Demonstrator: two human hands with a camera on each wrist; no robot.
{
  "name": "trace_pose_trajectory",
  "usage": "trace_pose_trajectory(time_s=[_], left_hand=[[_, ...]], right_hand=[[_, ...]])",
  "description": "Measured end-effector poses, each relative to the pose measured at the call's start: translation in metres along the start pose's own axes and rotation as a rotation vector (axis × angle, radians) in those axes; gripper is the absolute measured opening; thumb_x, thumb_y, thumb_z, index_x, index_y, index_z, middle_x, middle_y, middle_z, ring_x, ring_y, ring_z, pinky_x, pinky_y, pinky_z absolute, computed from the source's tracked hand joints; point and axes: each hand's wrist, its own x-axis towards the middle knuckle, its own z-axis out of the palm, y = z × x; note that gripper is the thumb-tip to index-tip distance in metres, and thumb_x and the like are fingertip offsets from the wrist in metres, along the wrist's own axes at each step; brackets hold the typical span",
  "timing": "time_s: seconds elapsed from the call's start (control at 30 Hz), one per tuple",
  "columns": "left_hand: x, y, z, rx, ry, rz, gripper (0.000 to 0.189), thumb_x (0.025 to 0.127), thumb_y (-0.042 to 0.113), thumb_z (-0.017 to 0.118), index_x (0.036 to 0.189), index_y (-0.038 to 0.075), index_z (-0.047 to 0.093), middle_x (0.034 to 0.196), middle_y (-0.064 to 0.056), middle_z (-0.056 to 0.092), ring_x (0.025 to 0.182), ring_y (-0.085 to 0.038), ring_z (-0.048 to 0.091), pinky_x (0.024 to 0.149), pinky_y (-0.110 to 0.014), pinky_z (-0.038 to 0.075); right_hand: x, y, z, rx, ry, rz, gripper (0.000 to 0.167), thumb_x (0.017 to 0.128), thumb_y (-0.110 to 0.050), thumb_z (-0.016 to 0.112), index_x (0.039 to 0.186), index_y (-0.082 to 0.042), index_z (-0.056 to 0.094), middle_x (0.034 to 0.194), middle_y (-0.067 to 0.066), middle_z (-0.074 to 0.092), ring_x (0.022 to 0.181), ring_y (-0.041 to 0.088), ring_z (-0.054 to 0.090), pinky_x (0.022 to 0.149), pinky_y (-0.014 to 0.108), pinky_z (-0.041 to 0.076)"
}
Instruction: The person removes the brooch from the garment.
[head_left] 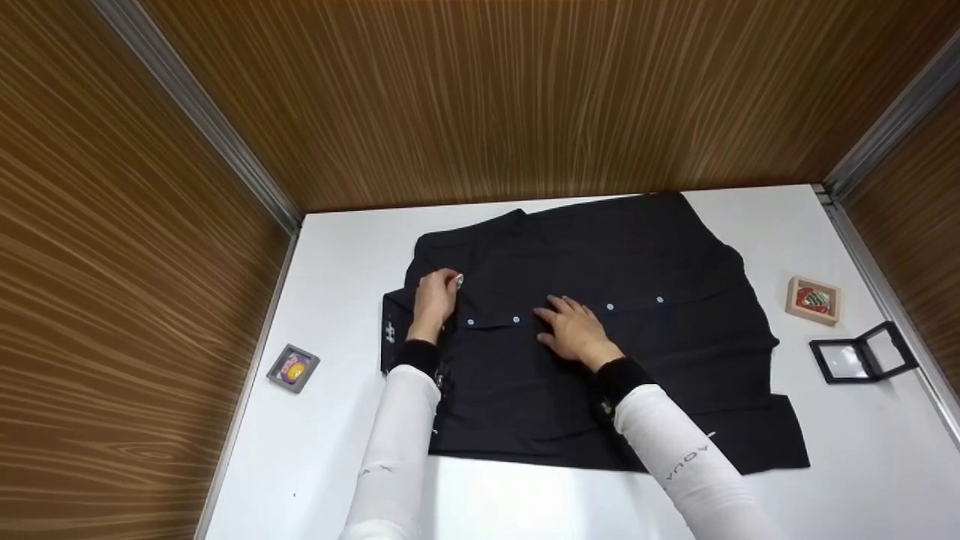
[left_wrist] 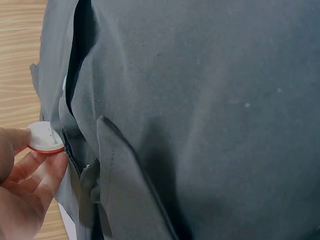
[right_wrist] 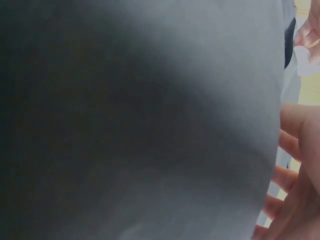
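Note:
A black shirt point(head_left: 637, 247) with a row of pale buttons lies spread out across the white table. Over its upper left part, my left hand point(head_left: 435, 300) pinches a small round pin badge point(left_wrist: 46, 136) between thumb and fingers. In the left wrist view the badge shows a white face, a thin line across it and a red rim, held close beside a fold of the dark cloth. My right hand point(head_left: 574, 328) rests on the shirt near the button line, fingers spread and holding nothing. Its fingers also show against the cloth in the right wrist view.
On the left stands a small grey box point(head_left: 293, 367) with a purple and yellow item inside. To the right are a wooden box point(head_left: 795, 298) with a red and green item and an opened black-framed clear case point(head_left: 862, 352). Wood-grain panels point(head_left: 525, 97) wall in the table.

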Motion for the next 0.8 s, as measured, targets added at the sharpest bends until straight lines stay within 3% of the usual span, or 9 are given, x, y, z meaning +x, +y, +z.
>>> trace_pose_trajectory(time_s=[0.17, 0.47, 0.63, 0.8], left_hand=[[0.000, -0.002, 0.001, -0.026, 0.004, -0.018, 0.023, 0.106, 0.016, 0.062, 0.116, 0.002, 0.076, 0.114, -0.016, 0.077, 0.104, -0.033, 0.073, 0.094, -0.047, 0.058], [0.001, -0.006, 0.001, -0.133, 0.051, -0.035, 0.022, 0.101, 0.001, 0.057, 0.114, -0.007, 0.073, 0.097, -0.021, 0.078, 0.082, -0.033, 0.077, 0.076, -0.037, 0.062], [-0.001, -0.007, 0.003, -0.186, 0.018, -0.084, 0.023, 0.102, -0.002, 0.054, 0.115, -0.009, 0.071, 0.095, -0.023, 0.076, 0.079, -0.032, 0.079, 0.065, -0.024, 0.058], [-0.003, -0.005, 0.006, -0.234, -0.032, -0.142, 0.024, 0.102, -0.004, 0.050, 0.115, -0.009, 0.070, 0.099, -0.024, 0.076, 0.082, -0.031, 0.080, 0.062, -0.021, 0.057]], right_hand=[[0.005, -0.010, 0.002, -0.006, 0.016, 0.005, 0.052, 0.106, -0.032, 0.060, 0.154, -0.011, 0.052, 0.166, 0.020, 0.038, 0.155, 0.044, 0.031, 0.126, 0.066, 0.024], [0.023, -0.035, 0.012, 0.053, 0.041, -0.097, 0.050, 0.109, -0.029, 0.056, 0.155, -0.013, 0.051, 0.165, 0.019, 0.041, 0.156, 0.042, 0.033, 0.126, 0.067, 0.023], [0.031, -0.046, 0.017, 0.071, 0.038, -0.131, 0.050, 0.110, -0.030, 0.053, 0.156, -0.012, 0.050, 0.164, 0.018, 0.042, 0.156, 0.040, 0.033, 0.127, 0.064, 0.024], [0.038, -0.054, 0.020, 0.086, 0.018, -0.160, 0.051, 0.111, -0.030, 0.051, 0.158, -0.013, 0.046, 0.167, 0.017, 0.039, 0.157, 0.038, 0.032, 0.128, 0.060, 0.024]])
